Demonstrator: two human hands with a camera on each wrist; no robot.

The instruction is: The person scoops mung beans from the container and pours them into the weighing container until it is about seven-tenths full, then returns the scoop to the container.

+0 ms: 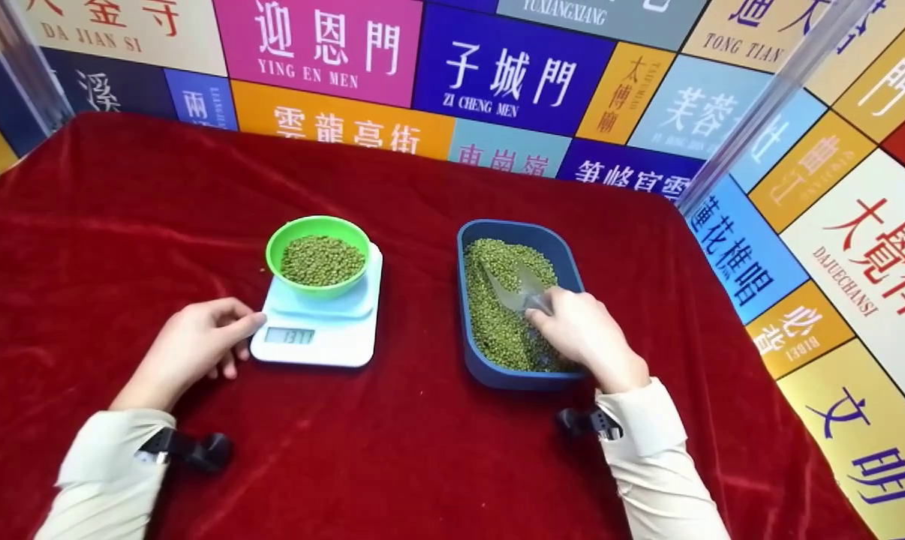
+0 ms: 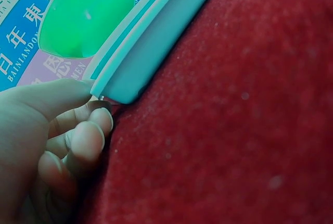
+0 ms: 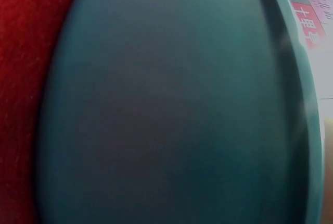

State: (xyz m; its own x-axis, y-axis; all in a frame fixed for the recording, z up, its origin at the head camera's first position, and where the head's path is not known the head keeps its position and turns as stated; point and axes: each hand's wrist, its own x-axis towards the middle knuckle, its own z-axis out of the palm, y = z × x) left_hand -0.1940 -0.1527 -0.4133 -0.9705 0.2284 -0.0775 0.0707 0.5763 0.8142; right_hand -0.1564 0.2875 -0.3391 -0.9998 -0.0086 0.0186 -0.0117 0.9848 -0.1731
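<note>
On the left, a white kitchen scale with a lit display bears a green bowl of green mung beans. My left hand pinches the scale's near left corner, thumb on the upper edge and the other fingers curled below, as the left wrist view shows. To the right, my right hand holds a clear scoop by its handle, its blade among the mung beans in a dark blue tub. The tub's outer wall fills the right wrist view, where hand and scoop are hidden.
Dark red velvet cloth covers the table. Behind it and along the right stand panels with colourful printed signs. A clear upright post rises at the table's right back corner. Each wrist wears a black strap with a camera.
</note>
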